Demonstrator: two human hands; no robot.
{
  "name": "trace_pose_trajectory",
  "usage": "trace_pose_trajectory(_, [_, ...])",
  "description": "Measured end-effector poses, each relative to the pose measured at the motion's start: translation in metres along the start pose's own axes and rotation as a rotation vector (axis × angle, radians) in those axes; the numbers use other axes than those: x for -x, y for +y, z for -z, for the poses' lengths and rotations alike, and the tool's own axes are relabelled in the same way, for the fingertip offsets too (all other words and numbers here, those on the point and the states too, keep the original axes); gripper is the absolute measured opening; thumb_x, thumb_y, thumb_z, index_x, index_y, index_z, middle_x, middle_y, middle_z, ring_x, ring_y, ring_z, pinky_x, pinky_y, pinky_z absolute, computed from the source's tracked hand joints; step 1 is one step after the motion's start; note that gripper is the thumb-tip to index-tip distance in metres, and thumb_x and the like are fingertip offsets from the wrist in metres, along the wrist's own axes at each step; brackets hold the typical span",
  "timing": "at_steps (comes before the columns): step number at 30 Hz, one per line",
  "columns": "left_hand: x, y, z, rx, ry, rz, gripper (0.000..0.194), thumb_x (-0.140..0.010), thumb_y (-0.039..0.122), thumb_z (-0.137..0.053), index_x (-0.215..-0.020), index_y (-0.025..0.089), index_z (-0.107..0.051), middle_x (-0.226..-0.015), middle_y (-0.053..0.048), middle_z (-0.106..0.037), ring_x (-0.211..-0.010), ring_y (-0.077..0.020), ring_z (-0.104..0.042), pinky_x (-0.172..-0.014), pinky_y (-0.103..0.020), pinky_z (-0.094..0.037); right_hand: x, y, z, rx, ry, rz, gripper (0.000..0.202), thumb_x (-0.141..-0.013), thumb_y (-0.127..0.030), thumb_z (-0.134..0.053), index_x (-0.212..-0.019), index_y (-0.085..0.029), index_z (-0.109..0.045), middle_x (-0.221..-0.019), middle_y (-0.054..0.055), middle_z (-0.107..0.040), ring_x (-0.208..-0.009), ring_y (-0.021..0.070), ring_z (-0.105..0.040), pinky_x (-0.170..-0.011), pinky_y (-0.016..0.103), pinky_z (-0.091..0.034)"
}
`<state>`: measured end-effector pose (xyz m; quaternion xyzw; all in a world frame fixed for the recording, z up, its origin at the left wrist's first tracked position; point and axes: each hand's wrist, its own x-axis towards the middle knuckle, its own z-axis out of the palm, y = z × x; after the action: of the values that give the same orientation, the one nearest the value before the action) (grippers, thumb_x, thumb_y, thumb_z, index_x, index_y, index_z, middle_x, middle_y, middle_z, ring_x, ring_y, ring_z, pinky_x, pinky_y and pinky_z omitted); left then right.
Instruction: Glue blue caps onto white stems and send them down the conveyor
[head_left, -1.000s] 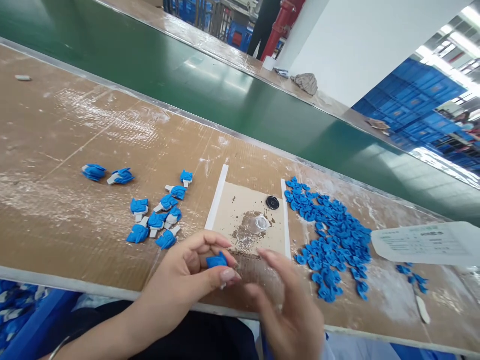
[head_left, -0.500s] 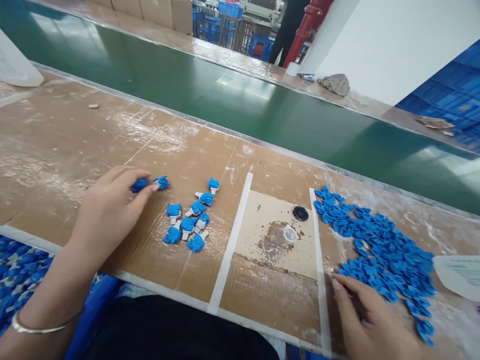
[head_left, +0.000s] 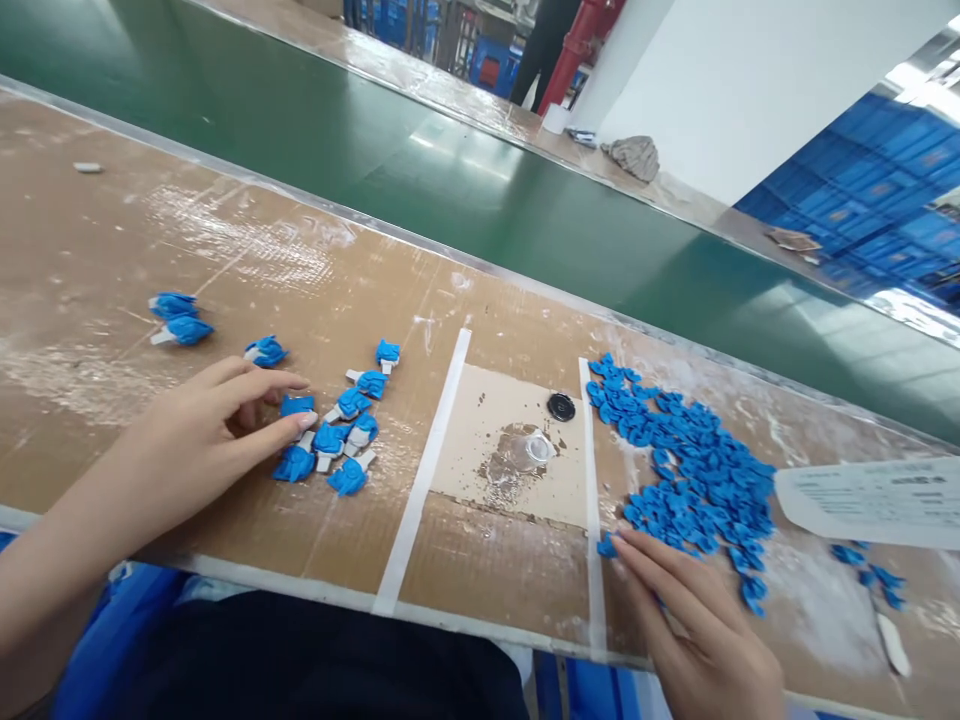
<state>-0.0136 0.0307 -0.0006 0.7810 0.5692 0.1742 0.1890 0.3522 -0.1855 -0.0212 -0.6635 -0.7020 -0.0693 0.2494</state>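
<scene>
My left hand [head_left: 225, 425] reaches over the near table with thumb and forefinger apart, on either side of a blue piece [head_left: 297, 405] with a grey tab, the thumb touching its tab side. Several similar blue-and-grey pieces [head_left: 330, 437] lie clustered just right of it. Two more such pieces [head_left: 182, 330] lie side by side farther left, and a single one [head_left: 266, 350] sits beyond my knuckles. My right hand [head_left: 697, 620] pinches a small blue part [head_left: 607, 545] at the right white tape strip [head_left: 592, 500]. Beside it spreads a pile of loose blue parts [head_left: 697, 460].
Between tape strips, a cardboard pad [head_left: 457, 470] carries a small clear cup [head_left: 538, 449] in a wet patch and a black round lid [head_left: 561, 406]. A translucent container [head_left: 870, 500] lies at right. Behind runs a green conveyor belt [head_left: 360, 130]; a crumpled cloth [head_left: 634, 157] rests beyond.
My left hand has let go of a blue-and-grey piece, now lying farther left, and moved to the cluster. My right hand now holds a small blue part. The view has shifted right.
</scene>
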Motion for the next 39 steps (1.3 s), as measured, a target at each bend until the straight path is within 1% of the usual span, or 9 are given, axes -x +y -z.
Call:
trace_pose_trajectory(7, [-0.009,0.000,-0.001,0.018,-0.119,0.051,0.042,-0.080,0.055,-0.053,-0.105,0.026,-0.069,-0.075,0.000,-0.053,-0.062,-0.0169,-0.050,-0.062,-0.030,-0.037,0.002,0.005,-0.007,0.071,-0.027,0.082,0.022,-0.100,-0.024,-0.049,-0.110,-0.016,-0.067,-0.114,0.006,-0.070,-0.104,0.0174,-0.065,-0.092,0.029,-0.049])
trace_pose_trajectory(13, [-0.004,0.001,-0.005,0.053,-0.035,0.036,0.035,-0.082,0.047,-0.052,-0.100,0.023,-0.069,-0.081,-0.001,-0.057,-0.063,-0.0158,-0.050,-0.060,-0.029,-0.038,0.001,-0.001,-0.013,0.152,0.005,0.083,0.029,-0.102,-0.030,-0.044,-0.103,-0.014,-0.068,-0.112,0.010,-0.071,-0.101,0.0202,-0.068,-0.091,0.032,-0.051])
trace_pose_trajectory(18, [0.006,0.014,-0.006,0.262,0.238,0.155,0.027,-0.083,0.038,-0.060,-0.102,0.021,-0.068,-0.091,-0.001,-0.065,-0.077,-0.0168,-0.059,-0.072,-0.029,-0.044,-0.003,-0.013,-0.015,0.105,-0.009,-0.230,0.028,-0.097,-0.038,-0.049,-0.103,-0.018,-0.068,-0.105,0.009,-0.072,-0.090,0.0245,-0.070,-0.080,0.037,-0.056])
trace_pose_trajectory(20, [0.015,0.022,-0.006,0.426,0.268,0.188,0.027,-0.082,0.035,-0.065,-0.106,0.023,-0.066,-0.090,0.000,-0.067,-0.080,-0.0175,-0.061,-0.072,-0.029,-0.046,-0.006,-0.017,-0.016,0.040,0.003,-0.380,0.030,-0.093,-0.041,-0.054,-0.109,-0.019,-0.066,-0.101,0.008,-0.073,-0.083,0.0236,-0.071,-0.072,0.035,-0.056])
trace_pose_trajectory(22, [0.029,0.030,-0.009,0.523,0.299,0.130,0.023,-0.083,0.031,-0.066,-0.105,0.024,-0.065,-0.094,-0.001,-0.066,-0.082,-0.0175,-0.062,-0.071,-0.027,-0.049,-0.013,-0.022,-0.018,-0.055,0.044,-0.449,0.034,-0.091,-0.042,-0.058,-0.117,-0.020,-0.063,-0.105,0.008,-0.072,-0.081,0.0219,-0.070,-0.069,0.034,-0.056])
trace_pose_trajectory(26, [0.062,0.042,-0.031,0.403,0.333,-0.195,0.023,-0.087,0.014,-0.058,-0.105,0.026,-0.064,-0.104,-0.004,-0.064,-0.100,-0.0186,-0.064,-0.085,-0.028,-0.054,-0.040,-0.035,-0.024,-0.313,0.133,-0.284,0.042,-0.092,-0.031,-0.059,-0.132,-0.022,-0.051,-0.116,0.008,-0.068,-0.095,0.0200,-0.067,-0.080,0.033,-0.055])
trace_pose_trajectory(30, [0.083,0.044,-0.056,0.170,0.433,-0.520,0.036,-0.078,0.003,-0.064,-0.105,0.026,-0.067,-0.098,-0.006,-0.069,-0.083,-0.0175,-0.070,-0.077,-0.024,-0.059,-0.074,-0.045,-0.032,-0.408,0.083,-0.067,0.050,-0.095,-0.020,-0.054,-0.142,-0.024,-0.039,-0.119,0.008,-0.066,-0.111,0.0220,-0.061,-0.092,0.039,-0.052])
trace_pose_trajectory(34, [0.084,0.041,-0.066,0.072,0.517,-0.526,0.038,-0.077,0.000,-0.066,-0.107,0.024,-0.069,-0.100,-0.009,-0.072,-0.084,-0.0180,-0.072,-0.080,-0.024,-0.060,-0.093,-0.043,-0.038,-0.323,0.020,0.081,0.056,-0.096,-0.016,-0.050,-0.148,-0.022,-0.029,-0.117,0.011,-0.065,-0.106,0.0254,-0.060,-0.086,0.044,-0.052])
trace_pose_trajectory(39, [0.084,0.044,-0.063,0.239,0.493,-0.381,0.035,-0.079,0.003,-0.064,-0.106,0.025,-0.070,-0.104,-0.008,-0.071,-0.091,-0.0199,-0.071,-0.083,-0.027,-0.060,-0.098,-0.034,-0.041,-0.204,-0.067,0.198,0.055,-0.096,-0.014,-0.045,-0.149,-0.018,-0.028,-0.114,0.013,-0.067,-0.101,0.0288,-0.061,-0.081,0.047,-0.050])
